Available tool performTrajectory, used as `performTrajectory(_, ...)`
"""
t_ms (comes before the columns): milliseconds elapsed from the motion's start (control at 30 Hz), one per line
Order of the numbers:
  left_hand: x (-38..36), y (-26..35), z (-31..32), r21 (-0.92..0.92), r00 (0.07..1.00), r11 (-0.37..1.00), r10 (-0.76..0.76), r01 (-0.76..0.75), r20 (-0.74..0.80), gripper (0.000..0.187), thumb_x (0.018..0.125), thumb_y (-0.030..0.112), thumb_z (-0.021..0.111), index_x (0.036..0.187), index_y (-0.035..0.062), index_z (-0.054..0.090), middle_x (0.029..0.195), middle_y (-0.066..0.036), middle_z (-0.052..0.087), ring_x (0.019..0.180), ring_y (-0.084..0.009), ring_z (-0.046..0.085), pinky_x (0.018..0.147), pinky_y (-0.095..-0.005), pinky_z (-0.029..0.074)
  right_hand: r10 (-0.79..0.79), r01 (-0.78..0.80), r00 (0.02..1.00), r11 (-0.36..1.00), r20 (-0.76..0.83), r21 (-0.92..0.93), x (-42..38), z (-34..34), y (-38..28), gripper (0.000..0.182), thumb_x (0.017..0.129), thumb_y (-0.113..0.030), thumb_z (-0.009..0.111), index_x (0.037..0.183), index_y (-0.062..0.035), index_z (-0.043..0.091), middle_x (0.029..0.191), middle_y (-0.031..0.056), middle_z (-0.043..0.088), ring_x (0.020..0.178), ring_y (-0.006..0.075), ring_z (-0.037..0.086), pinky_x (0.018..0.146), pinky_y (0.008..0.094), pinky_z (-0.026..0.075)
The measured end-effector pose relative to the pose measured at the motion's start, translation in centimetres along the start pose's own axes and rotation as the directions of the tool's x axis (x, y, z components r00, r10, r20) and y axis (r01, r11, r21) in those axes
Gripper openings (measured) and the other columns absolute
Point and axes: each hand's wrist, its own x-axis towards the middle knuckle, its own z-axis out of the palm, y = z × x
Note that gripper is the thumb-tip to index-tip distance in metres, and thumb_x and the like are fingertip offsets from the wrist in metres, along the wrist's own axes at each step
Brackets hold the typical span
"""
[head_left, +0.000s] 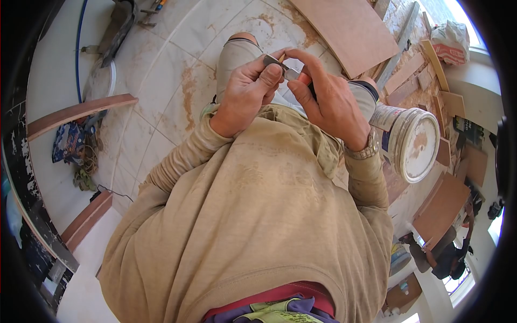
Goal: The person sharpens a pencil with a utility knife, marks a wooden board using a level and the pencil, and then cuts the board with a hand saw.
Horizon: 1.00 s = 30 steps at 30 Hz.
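Observation:
My left hand is closed, thumb and fingers pinching a small dark piece with a thin yellowish-brown stick, like a pencil, beside it. Opposite it, my right hand, with a watch on the wrist, is wrapped round a small knife with an orange and black handle. Its flat metal blade points left and meets the fingertips of my left hand. Both hands are close together above my lap, between my knees. Part of the knife's handle is hidden in my right palm.
A white bucket lies close to my right leg. Ahead on the dusty tiled floor is a large brown board. Wooden offcuts and a sack are at the right. A person is at the far lower right.

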Motion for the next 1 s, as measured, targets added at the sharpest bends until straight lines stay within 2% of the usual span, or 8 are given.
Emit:
performTrajectory(67,-0.1,0.5,0.4,0.042,0.997,0.999,-0.024,0.027,-0.069,0.034,0.103,0.038,0.061,0.108,0.0052,0.067,0.074,0.007,0.049,0.055,-0.0010,0.033,0.046,-0.0194,0.024,-0.024,0.024,0.999,1.000,-0.021,-0.010,0.2,0.1,0.1,0.039,0.098,-0.018,0.062,0.135,-0.0126,0.052,0.073,0.0077,0.066,0.062,0.0302,0.065,0.052,0.0410,0.048)
performTrajectory(167,0.1,-0.2,-0.5,0.107,0.992,0.990,-0.083,0.092,-0.092,0.035,0.103,0.038,0.061,0.113,0.0055,0.068,0.074,0.007,0.049,0.054,-0.0013,0.033,0.045,-0.0197,0.025,-0.072,0.067,0.996,0.995,-0.060,-0.078,0.3,0.7,1.1,0.039,0.098,-0.018,0.062,0.135,-0.0119,0.052,0.073,0.0078,0.066,0.061,0.0304,0.064,0.052,0.0408,0.047)
performTrajectory(267,0.1,-0.5,-0.6,0.192,0.995,0.980,-0.038,0.056,-0.095,0.037,0.104,0.038,0.060,0.123,0.0061,0.067,0.074,0.007,0.049,0.055,-0.0014,0.033,0.046,-0.0196,0.026,-0.002,0.003,1.000,0.997,0.010,-0.076,0.2,-0.1,0.2,0.041,0.098,-0.018,0.062,0.137,-0.0112,0.050,0.073,0.0082,0.067,0.062,0.0310,0.065,0.052,0.0408,0.048)
performTrajectory(367,0.2,0.1,0.4,0.051,0.998,0.998,0.046,-0.044,-0.035,0.041,0.104,0.037,0.060,0.131,0.0061,0.065,0.074,0.008,0.048,0.057,-0.0016,0.035,0.047,-0.0194,0.027,-0.002,0.002,1.000,0.999,0.001,-0.049,0.0,-0.1,-0.1,0.044,0.098,-0.018,0.062,0.139,-0.0106,0.048,0.073,0.0085,0.067,0.063,0.0312,0.066,0.052,0.0407,0.048)
performTrajectory(567,-0.1,0.5,0.1,0.092,1.000,0.996,-0.001,0.004,-0.029,0.041,0.106,0.032,0.058,0.136,0.0050,0.063,0.084,0.008,0.054,0.065,-0.0006,0.039,0.053,-0.0182,0.032,-0.018,0.018,1.000,0.999,-0.001,-0.034,0.1,-0.1,0.2,0.045,0.098,-0.019,0.062,0.140,-0.0135,0.047,0.079,0.0095,0.069,0.064,0.0310,0.067,0.052,0.0410,0.049)
performTrajectory(767,0.1,0.0,-0.1,0.200,0.994,0.980,-0.004,0.026,-0.109,0.036,0.102,0.041,0.061,0.094,0.0068,0.068,0.066,0.008,0.046,0.056,-0.0017,0.034,0.047,-0.0199,0.026,-0.048,0.046,0.998,0.996,-0.028,-0.072,0.3,0.4,0.9,0.041,0.099,-0.020,0.062,0.137,-0.0140,0.051,0.083,0.0109,0.071,0.064,0.0308,0.067,0.052,0.0405,0.049)
performTrajectory(867,0.0,0.7,0.7,0.030,0.995,0.999,-0.028,0.031,-0.092,0.037,0.103,0.040,0.063,0.085,0.0075,0.065,0.068,0.010,0.048,0.059,0.0002,0.036,0.051,-0.0184,0.030,0.045,-0.045,0.999,0.998,0.011,-0.039,0.0,0.3,0.3,0.037,0.099,-0.021,0.062,0.134,-0.0131,0.054,0.084,0.0118,0.070,0.064,0.0310,0.066,0.053,0.0403,0.050)
performTrajectory(1000,0.1,-0.2,-0.4,0.166,0.997,0.986,0.019,-0.007,-0.070,0.034,0.103,0.038,0.061,0.099,0.0055,0.071,0.071,0.009,0.050,0.059,-0.0004,0.036,0.050,-0.0186,0.029,0.002,-0.002,1.000,1.000,-0.012,-0.021,0.1,0.3,0.4,0.037,0.099,-0.020,0.062,0.134,-0.0116,0.053,0.080,0.0116,0.068,0.064,0.0304,0.066,0.053,0.0398,0.049)
